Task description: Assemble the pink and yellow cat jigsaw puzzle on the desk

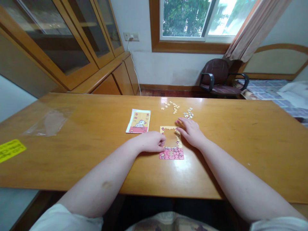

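Note:
A partly assembled jigsaw puzzle (171,154) lies on the table in front of me, with pink rows at the bottom and a yellow border around a gap of bare wood. My left hand (155,141) rests at its left edge, fingers curled together; whatever they may pinch is hidden. At the upper right corner, my right hand (190,131) has its thumb and fingers apart. Close to its index fingertip is a small pinkish-red puzzle piece (177,122). Left of the puzzle lies a picture sheet (139,122) showing a white animal on yellow and pink.
Loose yellow puzzle pieces (171,106) are scattered beyond the puzzle, beside a heap of pale pieces (189,113). Clear plastic wrap (49,122) and a yellow label (11,150) lie at left on the wooden table (231,128). An office chair (216,75) stands behind it.

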`<state>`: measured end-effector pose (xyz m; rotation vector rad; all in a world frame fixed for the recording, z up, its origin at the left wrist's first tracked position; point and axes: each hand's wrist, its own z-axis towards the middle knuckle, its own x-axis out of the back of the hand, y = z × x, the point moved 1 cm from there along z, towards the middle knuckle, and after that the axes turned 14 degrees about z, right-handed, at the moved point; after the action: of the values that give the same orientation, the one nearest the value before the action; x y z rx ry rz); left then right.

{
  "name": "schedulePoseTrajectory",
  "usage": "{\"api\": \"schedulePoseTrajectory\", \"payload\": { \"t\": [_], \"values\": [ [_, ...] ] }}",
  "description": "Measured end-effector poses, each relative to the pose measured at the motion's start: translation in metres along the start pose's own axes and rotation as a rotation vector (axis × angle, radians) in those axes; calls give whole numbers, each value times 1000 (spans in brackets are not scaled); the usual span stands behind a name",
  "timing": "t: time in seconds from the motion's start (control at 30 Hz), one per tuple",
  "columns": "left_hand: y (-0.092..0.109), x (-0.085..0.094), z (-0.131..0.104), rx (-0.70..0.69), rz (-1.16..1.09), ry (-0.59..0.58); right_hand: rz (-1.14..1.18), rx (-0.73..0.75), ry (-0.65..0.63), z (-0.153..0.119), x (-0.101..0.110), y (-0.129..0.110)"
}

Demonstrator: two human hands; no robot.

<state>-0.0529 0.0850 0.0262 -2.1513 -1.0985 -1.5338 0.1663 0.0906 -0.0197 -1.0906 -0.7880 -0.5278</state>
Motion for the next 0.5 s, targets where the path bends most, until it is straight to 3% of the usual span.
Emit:
{"api": "schedulePoseTrajectory", "payload": {
  "t": [0.1,0.27,0.5],
  "values": [
    [1,0,1,-9,-2,14,-92,-104,-35,5,-7,15],
    [1,-2,2,-39,32,12,-138,-100,-116,7,-10,15],
    [-3,-2,3,9,50,-1,-108,-138,43,9,1,14]
  ]
}}
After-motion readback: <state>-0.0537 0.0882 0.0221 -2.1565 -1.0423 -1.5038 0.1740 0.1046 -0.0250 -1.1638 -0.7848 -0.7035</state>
